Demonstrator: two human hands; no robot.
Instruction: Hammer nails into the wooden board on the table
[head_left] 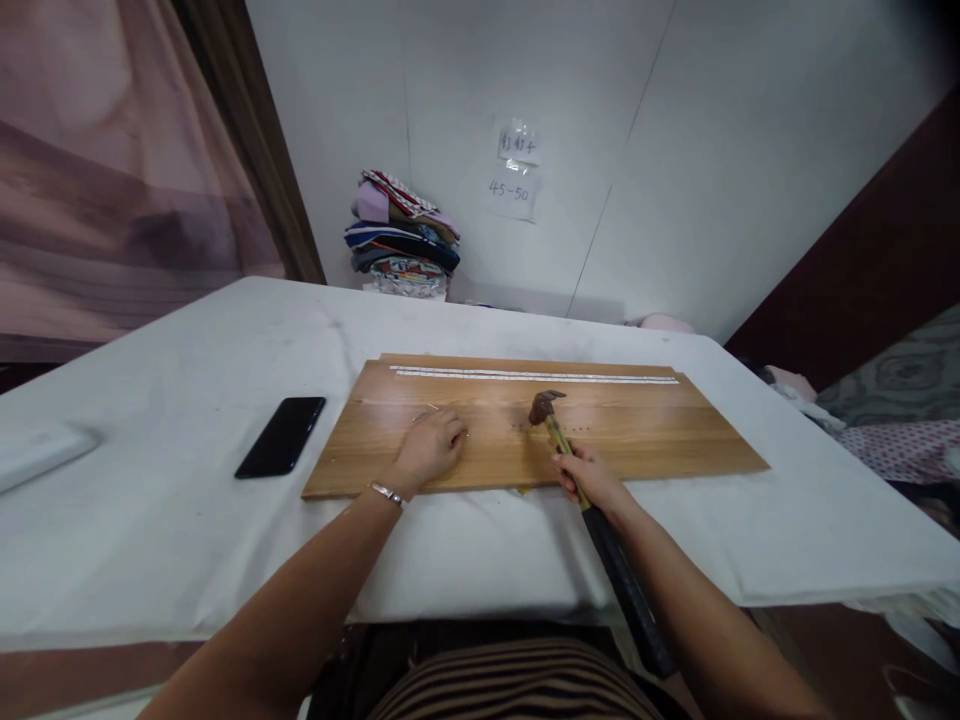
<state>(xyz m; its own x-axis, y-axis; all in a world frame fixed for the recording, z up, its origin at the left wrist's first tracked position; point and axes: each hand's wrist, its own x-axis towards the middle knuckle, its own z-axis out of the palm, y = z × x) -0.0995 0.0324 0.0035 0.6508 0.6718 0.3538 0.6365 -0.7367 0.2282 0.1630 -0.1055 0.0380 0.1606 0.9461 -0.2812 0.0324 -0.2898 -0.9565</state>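
My right hand (592, 478) is wrapped round the yellow part of the handle of a claw hammer (559, 435). The rusty brown hammer head is just above the wooden board (645, 450), and the black grip slants back beside my forearm. On the left half of the board rests my left hand (433, 447), its fingers curled and closed. What they hold, if anything, is hidden. A thin nail-like piece (432, 407) shows just beyond its knuckles. Small dark spots, perhaps nails or holes, form a row near the hammer head.
Two white marked strips (532, 376) run along the board's far side. A black phone (281, 437) lies left of the board on the white-covered table (180, 400). Folded cloths (405, 235) are stacked at the back wall, near paper signs (514, 190). A white object (41, 452) sits far left.
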